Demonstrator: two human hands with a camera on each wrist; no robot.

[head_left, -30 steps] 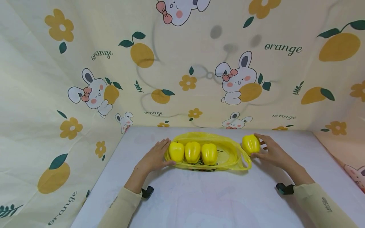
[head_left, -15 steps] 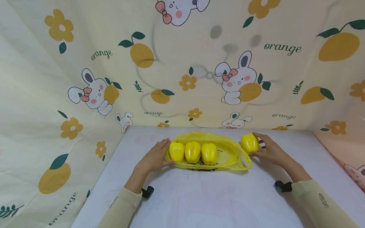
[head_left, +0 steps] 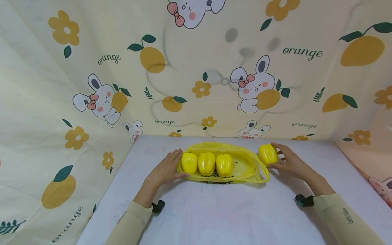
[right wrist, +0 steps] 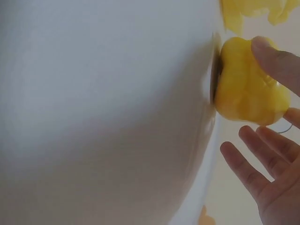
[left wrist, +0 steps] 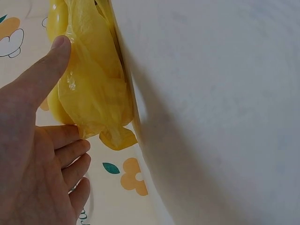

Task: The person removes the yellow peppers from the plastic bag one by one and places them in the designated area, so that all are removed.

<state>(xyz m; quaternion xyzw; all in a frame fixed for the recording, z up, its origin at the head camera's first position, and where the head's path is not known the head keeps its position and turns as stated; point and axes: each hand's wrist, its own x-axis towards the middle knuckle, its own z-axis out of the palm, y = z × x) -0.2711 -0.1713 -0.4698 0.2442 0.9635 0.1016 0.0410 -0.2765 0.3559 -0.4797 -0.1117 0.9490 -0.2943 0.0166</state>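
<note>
A yellow plastic bag [head_left: 243, 179] lies on its side with its mouth spread, and three yellow bell peppers [head_left: 207, 164] sit in a row inside it. At the bag's left end, my left hand [head_left: 165, 167] holds the bag, thumb [left wrist: 49, 65] on the near side and fingers farther back. To the right of the bag, my right hand [head_left: 291, 162] grips another yellow bell pepper [head_left: 267, 154] between thumb and index finger. In the right wrist view this pepper [right wrist: 251, 89] is at the table surface; the other fingers are spread away from it.
A pale tablecloth [head_left: 220, 211] covers the table. Behind it rises a cream backdrop [head_left: 190, 41] printed with rabbits, oranges and flowers, which also closes off the left and right sides. The bag's handle loop [head_left: 265, 175] lies near the held pepper.
My right hand has shifted slightly left and back with its bell pepper, closer to the bag. The left hand and the three peppers in the bag have stayed in place.
</note>
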